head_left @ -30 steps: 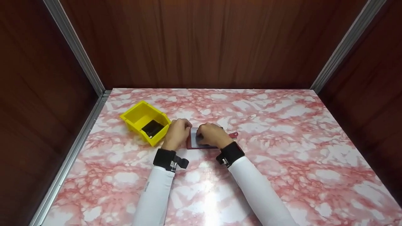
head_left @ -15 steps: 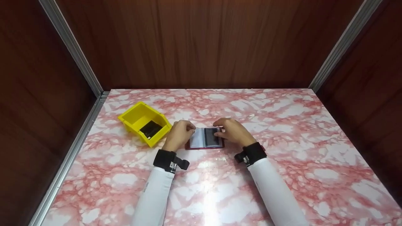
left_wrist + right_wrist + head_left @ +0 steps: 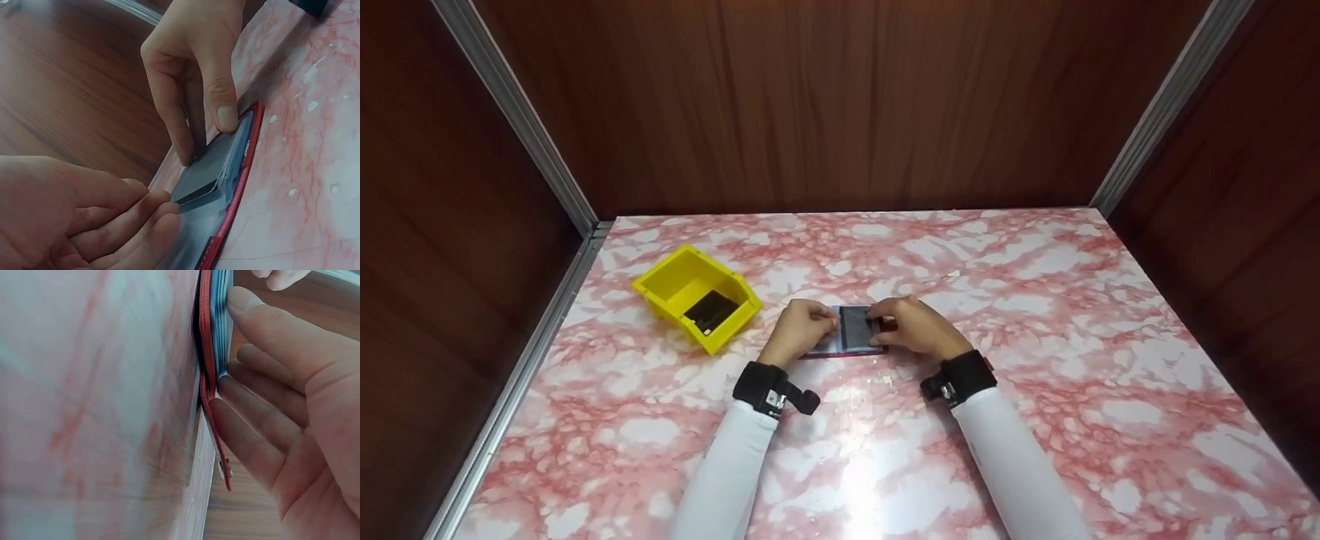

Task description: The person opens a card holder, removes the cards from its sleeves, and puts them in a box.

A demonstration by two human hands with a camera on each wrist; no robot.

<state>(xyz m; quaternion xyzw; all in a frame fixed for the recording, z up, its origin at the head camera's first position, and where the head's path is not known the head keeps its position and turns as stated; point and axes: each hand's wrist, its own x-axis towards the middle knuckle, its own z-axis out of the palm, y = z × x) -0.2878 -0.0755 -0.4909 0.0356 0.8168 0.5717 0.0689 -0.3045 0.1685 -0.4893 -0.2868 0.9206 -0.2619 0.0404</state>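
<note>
A red card holder [image 3: 207, 332] with clear plastic sleeves [image 3: 197, 222] lies spread on the table. On its right half sits a dark grey card [image 3: 856, 328], apparently in a sleeve. My left hand [image 3: 799, 330] is over the left half, its bunched fingertips close to the card's left edge; what lies between them is hidden. My right hand [image 3: 919, 324] is at the right edge, with the thumb [image 3: 244, 301] touching the sleeves and the other fingers loosely bent along the edge. A red strap with a metal snap [image 3: 225, 468] sticks out beneath that hand.
A yellow bin [image 3: 660, 289] stands on the left of the marbled table [image 3: 1035, 420], with a black flat item [image 3: 710, 310] inside. Brown wood-look panels [image 3: 840, 105] and metal posts enclose the table.
My right hand has moved from over the sleeves to the holder's right edge, uncovering the dark card. My left hand has shifted slightly right and nearer, to the card's left edge.
</note>
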